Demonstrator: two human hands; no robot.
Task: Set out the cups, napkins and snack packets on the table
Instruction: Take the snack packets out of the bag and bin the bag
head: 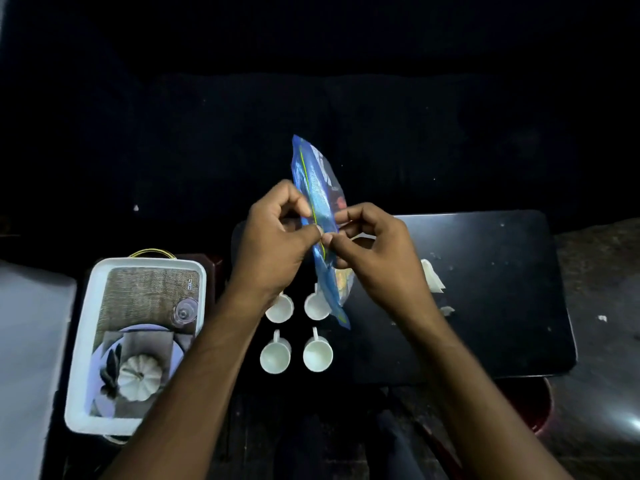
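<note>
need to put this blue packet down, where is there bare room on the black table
Bare table lies right of the four white cups, nearer than the napkin. The left end is crowded with cups. Both hands hold the blue packet above them.

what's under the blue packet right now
Held up edge-on by both hands, the blue packet hangs over the black table and overlaps the upper right cup. Something white behind the right hand is mostly covered.
</note>
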